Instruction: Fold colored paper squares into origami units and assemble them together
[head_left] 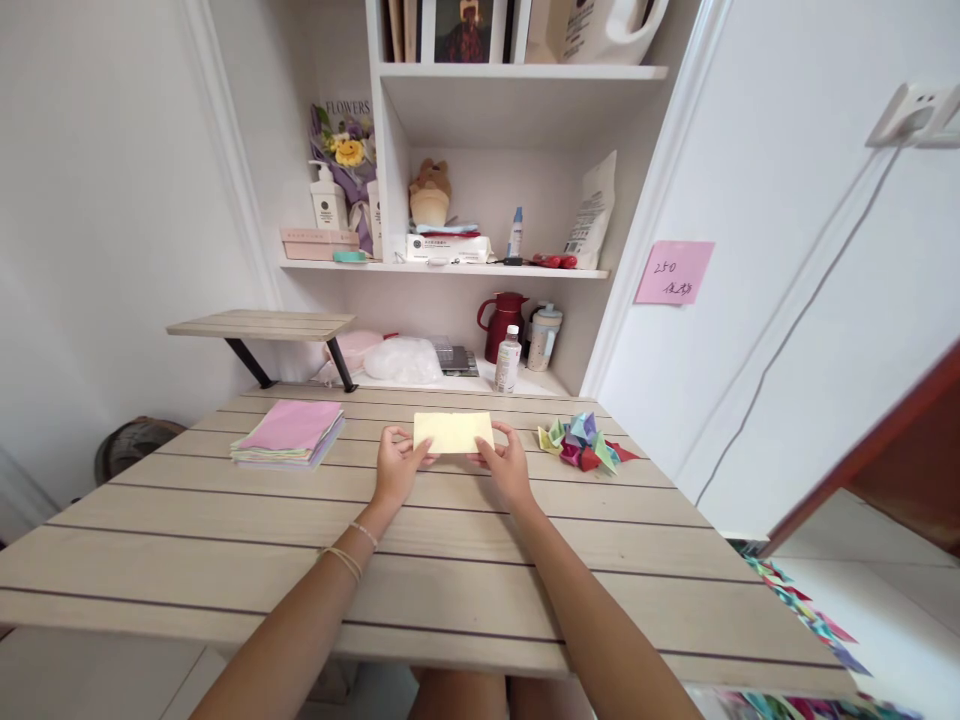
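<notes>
A pale yellow sheet of paper (453, 430), a wide rectangle that looks folded in half, is held just above the middle of the table. My left hand (399, 464) grips its left end, thumb on the front and fingers behind. At the right end my right hand (504, 464) pinches it the same way. To the left lies a stack of coloured paper (291, 430) with a pink sheet on top. A small heap of folded paper pieces (583, 442) in several colours sits to the right of my right hand.
The slatted wooden table (465, 570) has a small raised shelf (262, 325) at its back left. Behind stand a bottle (508, 360), a red jug (504, 325) and a tumbler (544, 338). More folded paper (806, 610) lies beyond the right edge.
</notes>
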